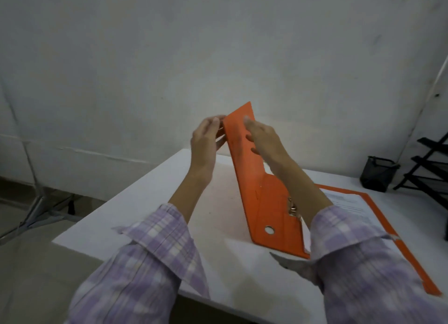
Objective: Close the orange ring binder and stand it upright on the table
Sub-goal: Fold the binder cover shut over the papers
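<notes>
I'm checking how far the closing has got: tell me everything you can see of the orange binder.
The orange binder is still open. Its back cover lies flat on the white table with printed sheets on it; the front cover is raised at a slant. It looks like stiff board, with a round metal-rimmed spine hole and a metal ring mechanism. The left hand and right hand hold the raised cover's top edge.

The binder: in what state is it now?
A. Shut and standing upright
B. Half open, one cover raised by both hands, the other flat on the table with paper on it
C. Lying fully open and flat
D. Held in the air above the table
B: the left hand and right hand hold the binder cover raised, while the other cover lies flat on the table under the paper.
</notes>
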